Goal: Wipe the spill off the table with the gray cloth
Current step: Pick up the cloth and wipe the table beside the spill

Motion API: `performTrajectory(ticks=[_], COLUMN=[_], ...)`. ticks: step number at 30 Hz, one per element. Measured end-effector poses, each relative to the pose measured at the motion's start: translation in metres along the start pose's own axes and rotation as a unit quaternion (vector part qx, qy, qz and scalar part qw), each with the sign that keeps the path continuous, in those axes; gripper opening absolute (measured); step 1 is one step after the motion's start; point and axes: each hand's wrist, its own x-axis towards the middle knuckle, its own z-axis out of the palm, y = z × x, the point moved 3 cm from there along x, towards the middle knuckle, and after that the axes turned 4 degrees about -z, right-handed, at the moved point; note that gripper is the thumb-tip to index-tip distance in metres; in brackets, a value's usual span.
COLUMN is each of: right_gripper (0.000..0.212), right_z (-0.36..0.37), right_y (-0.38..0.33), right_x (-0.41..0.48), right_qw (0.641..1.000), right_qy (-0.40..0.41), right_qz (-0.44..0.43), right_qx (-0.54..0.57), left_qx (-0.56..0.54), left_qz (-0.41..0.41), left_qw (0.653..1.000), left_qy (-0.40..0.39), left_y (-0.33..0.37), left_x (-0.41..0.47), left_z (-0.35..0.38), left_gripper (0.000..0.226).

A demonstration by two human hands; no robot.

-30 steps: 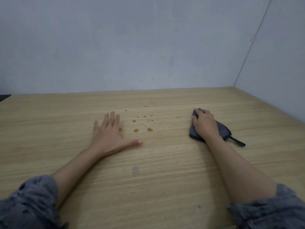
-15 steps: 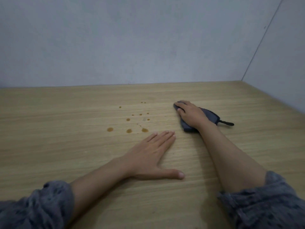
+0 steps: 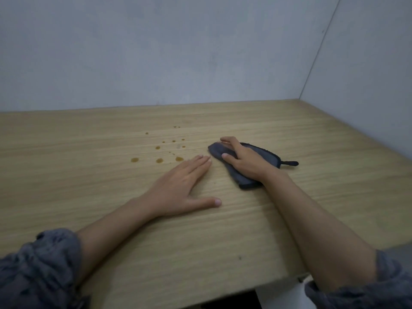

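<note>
A folded gray cloth (image 3: 265, 154) with a short dark loop at its right end lies on the wooden table (image 3: 89, 175). My right hand (image 3: 243, 160) presses down on it, fingers curled over its left end. The spill (image 3: 159, 161) is a scatter of small brown drops, just left of the cloth. My left hand (image 3: 178, 188) lies flat on the table, palm down, fingers together and thumb spread, its fingertips close to the nearest drops and to the cloth's left end.
Gray walls close the table off at the back and on the right, meeting in the far right corner. The table's front edge (image 3: 223, 296) runs along the bottom, with a dark gap below it.
My right hand has slid the cloth leftward toward the drops. My left hand moved from left of the spill to a spot in front of it, beside the cloth.
</note>
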Motion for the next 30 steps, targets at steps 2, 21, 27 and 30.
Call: performTrajectory(ticks=[2,21,27,30], right_gripper=[0.042,0.04,0.056,0.054], right_z=[0.002,0.022,-0.011,-0.03], right_y=[-0.006,-0.021,0.027,0.038], right_x=[-0.009,0.041,0.024,-0.004], right_qw=[1.0,0.998,0.935,0.904], right_qy=[-0.002,0.051,0.177,0.19], right_qz=[-0.004,0.03,0.257,0.339], right_qx=[0.001,-0.034,-0.171,-0.18], left_qx=[-0.023,-0.01,-0.018,-0.025], left_qz=[-0.006,0.008,0.013,0.014], left_qw=[1.0,0.999,0.999,1.0], left_qy=[-0.017,-0.037,-0.026,-0.005], left_y=[-0.004,-0.02,-0.023,-0.023], left_x=[-0.011,-0.029,-0.028,-0.024], left_z=[-0.003,-0.004,-0.002,-0.005], left_gripper=[0.1,0.087,0.09,0.085])
